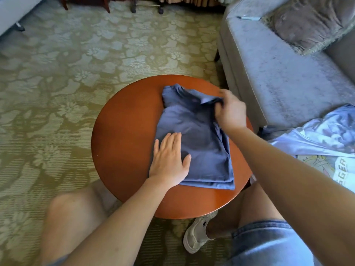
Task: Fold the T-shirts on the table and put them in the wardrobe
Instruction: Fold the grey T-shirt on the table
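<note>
A floral carpet (76, 64) in green and cream, ribbed in weave, covers the floor on the left. On it stands a round wooden table (123, 131), reddish-brown and glossy, a hard, smooth top that lets cloth be pressed flat.

The left hand (169, 158) lies open, palm down and fingers straight, on the near left part of the blue T-shirt (197, 131). It probably serves as an anchor, so the layers do not slide on the polished wood while the other end is worked.

The blue T-shirt sits at the middle of the table, already folded into a long, narrow stack with the hem edges layered at the near end. It is soft matte jersey with shallow creases.

The right hand (231, 110) is at the far right corner of the shirt, fingers curled and pinching a bunched fold near the collar, seemingly to tuck or straighten it.

Right of the table, well apart from it, a pale printed T-shirt (322, 139) lies crumpled and unfolded against a grey velvety sofa (278, 77) with a fringed cushion (311, 24). No wardrobe is in view.
</note>
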Demonstrator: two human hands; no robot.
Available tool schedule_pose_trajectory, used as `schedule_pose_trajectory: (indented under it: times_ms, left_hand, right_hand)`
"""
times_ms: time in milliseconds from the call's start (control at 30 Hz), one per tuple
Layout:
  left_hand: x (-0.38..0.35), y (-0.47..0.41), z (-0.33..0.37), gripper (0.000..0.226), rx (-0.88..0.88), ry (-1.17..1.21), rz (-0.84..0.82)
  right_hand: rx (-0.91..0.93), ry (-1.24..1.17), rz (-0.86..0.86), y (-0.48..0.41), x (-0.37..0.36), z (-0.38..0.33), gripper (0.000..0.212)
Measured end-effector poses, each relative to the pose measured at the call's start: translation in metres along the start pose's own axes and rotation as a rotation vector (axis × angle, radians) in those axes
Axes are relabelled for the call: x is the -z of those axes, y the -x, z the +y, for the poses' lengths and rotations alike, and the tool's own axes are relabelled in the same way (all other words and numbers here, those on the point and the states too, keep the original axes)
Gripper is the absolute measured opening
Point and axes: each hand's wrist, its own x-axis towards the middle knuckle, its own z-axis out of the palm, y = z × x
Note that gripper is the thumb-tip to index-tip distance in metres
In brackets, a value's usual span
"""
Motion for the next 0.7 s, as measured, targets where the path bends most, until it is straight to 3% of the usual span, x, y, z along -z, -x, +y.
schedule_pose_trajectory:
  times_ms: [67, 133, 267, 400, 467, 567, 700]
  left_hand:
    - [0.001, -0.001, -0.001, 0.072, -0.02, -0.005, -0.002]
    - [0.002, -0.001, -0.002, 0.071, -0.036, -0.017, -0.009]
    - [0.002, -0.003, -0.003, 0.072, -0.061, -0.058, -0.035]
    - [0.006, -0.006, -0.01, 0.081, -0.104, -0.096, -0.069]
    - [0.01, -0.011, -0.02, 0.088, -0.13, -0.125, -0.099]
    - [0.025, -0.024, -0.047, 0.102, -0.093, -0.192, -0.112]
    - [0.054, -0.044, -0.089, 0.087, 0.129, -0.264, -0.058]
  right_hand:
    - [-0.459, -0.096, 0.025, -0.004, 0.013, 0.033, 0.045]
    - [-0.611, -0.038, 0.037, 0.005, 0.02, 0.056, 0.048]
    - [-0.215, 0.138, -0.002, 0.027, 0.015, 0.054, 0.037]
    - [0.237, 0.236, -0.372, 0.033, -0.005, 0.031, 0.046]
    - [0.226, 0.314, -0.506, 0.036, -0.009, 0.029, 0.045]
    - [0.196, 0.398, -0.421, 0.046, 0.0, 0.026, 0.038]
    - [0.194, 0.387, -0.331, 0.06, 0.012, 0.022, 0.03]
